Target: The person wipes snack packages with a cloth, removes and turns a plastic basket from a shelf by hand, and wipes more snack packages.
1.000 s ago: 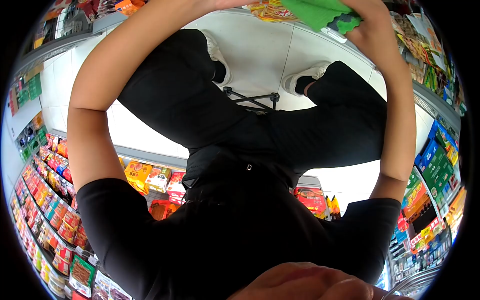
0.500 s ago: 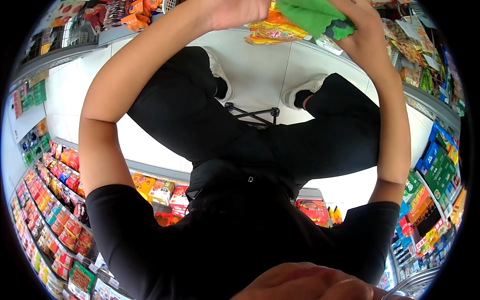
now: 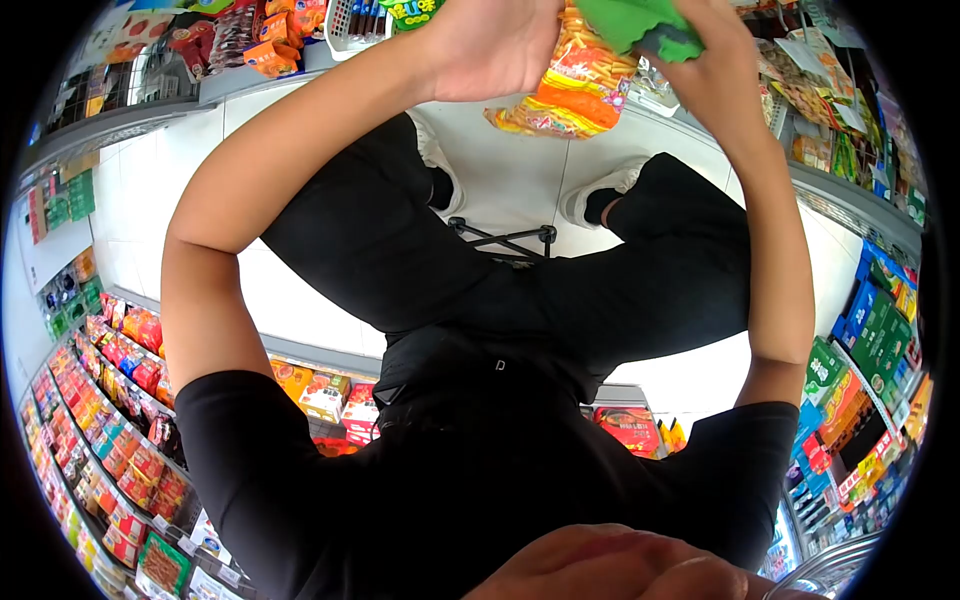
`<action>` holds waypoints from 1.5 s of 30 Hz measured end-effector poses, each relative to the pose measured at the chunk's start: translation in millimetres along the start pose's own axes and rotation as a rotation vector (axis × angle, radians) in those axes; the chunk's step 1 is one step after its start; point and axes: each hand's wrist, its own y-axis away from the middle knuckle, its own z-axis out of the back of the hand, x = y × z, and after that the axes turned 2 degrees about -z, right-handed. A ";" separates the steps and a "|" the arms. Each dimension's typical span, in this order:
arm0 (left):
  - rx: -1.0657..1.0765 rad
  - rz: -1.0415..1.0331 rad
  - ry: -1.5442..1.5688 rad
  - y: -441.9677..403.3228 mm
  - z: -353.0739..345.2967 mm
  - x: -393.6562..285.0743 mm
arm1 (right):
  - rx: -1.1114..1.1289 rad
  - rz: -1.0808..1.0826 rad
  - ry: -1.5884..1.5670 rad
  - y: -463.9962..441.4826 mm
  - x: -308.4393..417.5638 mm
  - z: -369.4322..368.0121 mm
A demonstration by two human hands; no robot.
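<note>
Clasping snack bag [image 3: 580, 85] with left hand [image 3: 488, 50], green cloth [image 3: 635, 18] with right hand [image 3: 722, 75]; fingers [image 3: 541, 50] partly hidden.

Black all the way here: a short-sleeved top [image 3: 500, 470], plain across the chest, its left sleeve [image 3: 245, 430] ending just above the elbow. Then black trousers [image 3: 640, 300], loose and wide in the leg, with a small pale mark [image 3: 500, 365] near the waist, possibly a letter, though it's tiny. Down to off-white shoes [image 3: 429, 150], black socks [image 3: 441, 188] showing, and bare hands [image 3: 495, 45] up top!
</note>
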 end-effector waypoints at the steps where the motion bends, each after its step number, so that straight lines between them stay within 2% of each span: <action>1: -0.007 -0.006 -0.037 -0.8 -1.9 -0.2 | -0.015 0.017 -0.042 0.5 -0.5 -2.6; 2: -0.048 0.017 -0.058 3.0 -4.8 0.8 | 0.001 -0.034 -0.072 3.7 4.7 -2.5; 5: 0.042 0.071 0.002 2.5 1.1 3.5 | 0.019 0.021 -0.075 2.9 -4.1 2.1; 6: 0.039 0.037 -0.090 1.6 -4.9 3.1 | -0.063 0.058 -0.149 1.5 -12.5 -2.5; 9: 0.085 0.103 -0.088 0.8 -2.5 2.8 | 0.014 -0.059 -0.066 5.3 -14.0 2.3; 10: 0.030 0.069 -0.120 -2.2 -1.5 5.6 | 0.072 -0.077 -0.018 4.1 -2.2 8.1; 12: 0.190 0.029 0.016 3.1 0.8 4.3 | 0.065 -0.040 -0.128 4.2 0.7 1.5; 14: -0.061 0.119 -0.136 0.0 -7.3 7.0 | 0.090 -0.021 -0.156 6.0 -0.9 0.4; 17: -0.046 0.130 -0.072 -4.4 -1.9 11.7 | 0.087 -0.092 -0.123 5.1 -7.3 8.1; 18: 0.012 0.123 -0.018 -6.0 5.0 12.6 | 0.110 -0.118 0.008 7.8 -14.6 9.5; 20: 0.130 0.108 0.086 -8.9 20.0 10.5 | 0.088 -0.143 0.080 13.7 -31.8 6.0; 21: 0.065 0.081 0.033 -8.2 17.5 8.4 | 0.077 -0.157 0.116 14.8 -35.2 5.2; 23: -0.063 0.027 -0.076 -6.5 11.2 3.8 | 0.054 -0.202 0.064 15.1 -35.3 6.3; 24: -0.132 0.017 0.007 -5.6 14.7 2.9 | 0.044 -0.226 0.038 15.6 -34.9 6.8; 27: -0.187 0.057 -0.115 -2.4 22.0 -2.3 | 0.060 -0.361 -0.120 14.5 -34.1 7.5; 28: -0.221 0.044 -0.062 -2.1 21.0 -3.0 | 0.071 -0.375 -0.093 15.0 -37.1 5.6; 34: -0.227 -0.030 -0.101 -0.8 16.0 -11.0 | 0.042 -0.408 -0.139 14.4 -38.8 4.0; 37: -0.238 -0.047 -0.116 -0.5 14.2 -16.9 | 0.042 -0.560 -0.432 14.5 -40.7 2.3; 40: -0.193 -0.032 -0.089 2.4 16.8 -22.3 | 0.069 -0.593 -0.488 14.6 -40.1 6.2; 43: -0.240 -0.047 -0.049 5.7 22.8 -27.6 | 0.066 -0.398 -0.368 15.3 -42.1 8.0; 45: -0.224 -0.041 -0.039 8.1 26.0 -30.6 | 0.121 -0.547 -0.462 13.8 -47.5 8.3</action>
